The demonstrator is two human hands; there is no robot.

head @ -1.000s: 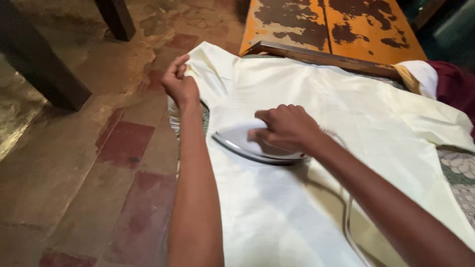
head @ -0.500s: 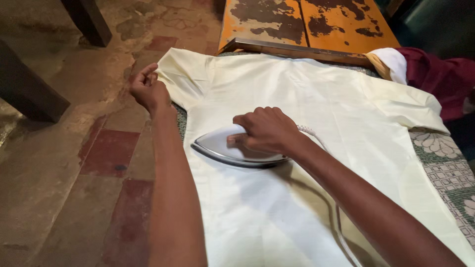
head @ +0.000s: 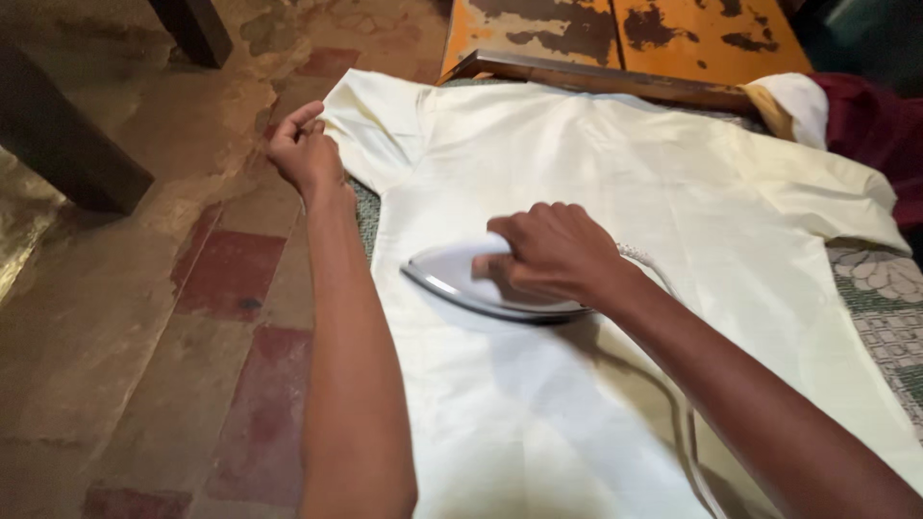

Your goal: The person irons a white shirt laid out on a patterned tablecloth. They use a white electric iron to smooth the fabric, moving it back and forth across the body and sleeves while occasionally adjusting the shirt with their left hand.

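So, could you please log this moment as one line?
right hand: grips white electric iron | iron: flat on pale cream cotton shirt | left hand: pinches shirt sleeve edge

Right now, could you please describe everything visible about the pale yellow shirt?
The pale cream-yellow cloth shirt lies spread flat, smooth and slightly glossy, on a patterned padded surface. The left hand pinches its sleeve edge; the right hand presses a white iron on its middle.
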